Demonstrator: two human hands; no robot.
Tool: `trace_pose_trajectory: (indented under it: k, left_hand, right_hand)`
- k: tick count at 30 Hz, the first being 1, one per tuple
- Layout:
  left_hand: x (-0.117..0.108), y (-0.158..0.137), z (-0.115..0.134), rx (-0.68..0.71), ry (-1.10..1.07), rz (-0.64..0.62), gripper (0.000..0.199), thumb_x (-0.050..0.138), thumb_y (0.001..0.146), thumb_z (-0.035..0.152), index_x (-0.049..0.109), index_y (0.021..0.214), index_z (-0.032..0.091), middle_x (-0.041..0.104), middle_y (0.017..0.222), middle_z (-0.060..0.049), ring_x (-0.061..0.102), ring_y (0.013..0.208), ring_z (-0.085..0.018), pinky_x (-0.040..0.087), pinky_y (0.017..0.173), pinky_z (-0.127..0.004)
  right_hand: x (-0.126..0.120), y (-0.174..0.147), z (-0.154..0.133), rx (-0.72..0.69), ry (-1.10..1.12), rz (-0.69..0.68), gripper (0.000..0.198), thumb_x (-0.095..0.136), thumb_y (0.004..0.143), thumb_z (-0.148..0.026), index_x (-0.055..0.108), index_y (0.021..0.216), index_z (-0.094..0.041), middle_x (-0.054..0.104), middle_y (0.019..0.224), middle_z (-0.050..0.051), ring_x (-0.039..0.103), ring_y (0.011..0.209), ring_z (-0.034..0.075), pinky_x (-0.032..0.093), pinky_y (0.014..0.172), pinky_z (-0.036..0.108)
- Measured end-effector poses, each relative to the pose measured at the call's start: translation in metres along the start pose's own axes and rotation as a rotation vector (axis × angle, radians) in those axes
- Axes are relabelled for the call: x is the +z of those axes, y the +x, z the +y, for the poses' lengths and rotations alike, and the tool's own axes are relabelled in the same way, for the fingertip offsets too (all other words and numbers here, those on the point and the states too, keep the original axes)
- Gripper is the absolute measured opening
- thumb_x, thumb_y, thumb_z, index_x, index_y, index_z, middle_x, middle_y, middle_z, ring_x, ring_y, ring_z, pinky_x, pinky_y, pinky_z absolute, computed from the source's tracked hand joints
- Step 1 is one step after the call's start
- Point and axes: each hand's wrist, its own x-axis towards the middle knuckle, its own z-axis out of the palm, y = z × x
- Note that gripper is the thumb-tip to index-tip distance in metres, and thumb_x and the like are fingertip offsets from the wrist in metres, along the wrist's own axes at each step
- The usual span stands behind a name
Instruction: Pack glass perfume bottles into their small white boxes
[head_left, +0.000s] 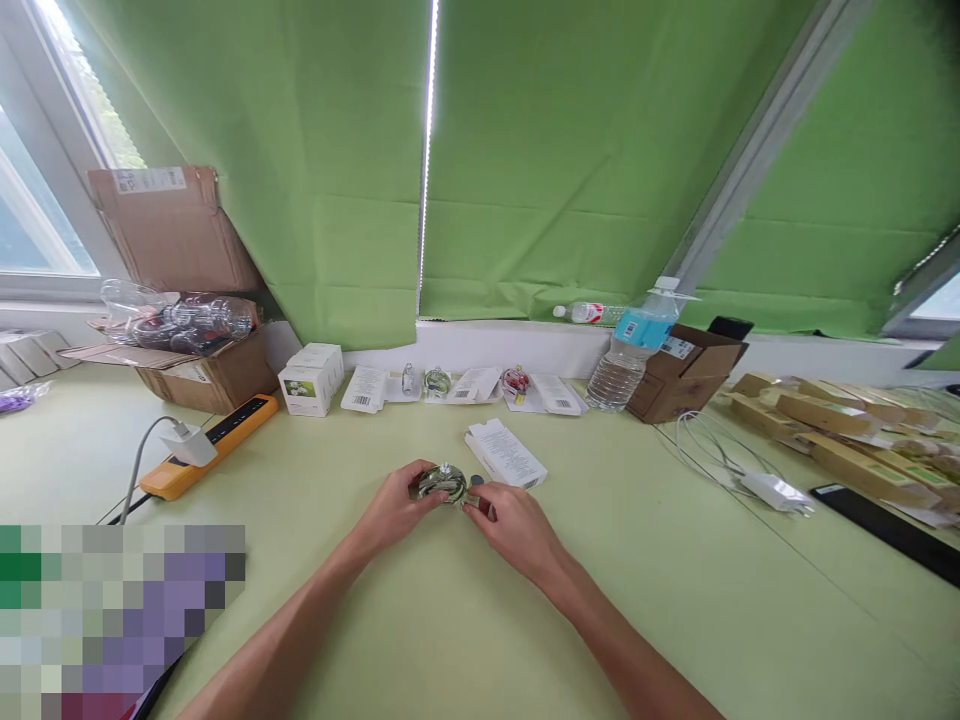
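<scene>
Your left hand point(397, 507) is gripping a round, shiny, silver-topped green-and-clear ornament point(442, 484) between thumb and fingers. Your right hand point(517, 520) is curling its fingertips at the ornament's right edge; whether they're pinching anything, I cannot tell. Beyond, a flat white printed box point(506, 453) is lying on the pale-green table point(465, 620).

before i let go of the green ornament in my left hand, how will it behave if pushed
The green ornament would probably roll, given its curved sides. Its shiny surface may be slippery, and its glassy look hints at fragility.
</scene>
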Motion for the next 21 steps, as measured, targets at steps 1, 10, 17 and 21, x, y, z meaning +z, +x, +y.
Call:
trace_pose_trajectory:
  k: [1, 10, 17, 21]
  left_hand:
    - [0.000, 0.000, 0.000, -0.001, 0.000, 0.003, 0.027, 0.060, 0.083, 0.040, 0.064, 0.101, 0.020, 0.066, 0.089, -0.002, 0.057, 0.079, -0.018, 0.045, 0.070, -0.027]
    - [0.002, 0.000, -0.001, 0.004, -0.016, 0.005, 0.029, 0.059, 0.083, 0.040, 0.064, 0.103, 0.019, 0.068, 0.092, -0.003, 0.061, 0.084, -0.019, 0.047, 0.075, -0.029]
    - [0.001, 0.000, 0.001, 0.004, 0.003, 0.003, 0.026, 0.059, 0.083, 0.038, 0.065, 0.102, 0.020, 0.068, 0.092, -0.002, 0.060, 0.083, -0.019, 0.046, 0.075, -0.028]
    - [0.001, 0.000, 0.001, 0.008, -0.008, -0.006, 0.025, 0.059, 0.083, 0.037, 0.065, 0.100, 0.019, 0.068, 0.092, -0.003, 0.060, 0.083, -0.019, 0.046, 0.073, -0.028]
  right_hand:
    - [0.001, 0.000, -0.001, 0.006, -0.026, -0.011, 0.020, 0.051, 0.092, -0.032, 0.067, 0.083, -0.023, 0.069, 0.079, 0.001, 0.062, 0.072, 0.018, 0.032, 0.058, 0.026]
    - [0.014, 0.002, -0.003, 0.027, -0.065, -0.014, 0.015, 0.052, 0.091, -0.025, 0.065, 0.087, -0.021, 0.069, 0.092, 0.004, 0.063, 0.084, 0.020, 0.035, 0.065, 0.026]
    - [0.013, 0.002, 0.001, 0.009, 0.073, 0.042, 0.014, 0.052, 0.087, -0.018, 0.066, 0.086, -0.020, 0.068, 0.088, 0.003, 0.063, 0.081, 0.018, 0.042, 0.071, 0.026]
    - [0.008, 0.003, 0.003, -0.028, 0.233, 0.157, 0.015, 0.051, 0.088, -0.019, 0.066, 0.087, -0.020, 0.067, 0.085, 0.004, 0.062, 0.074, 0.016, 0.048, 0.071, 0.027]
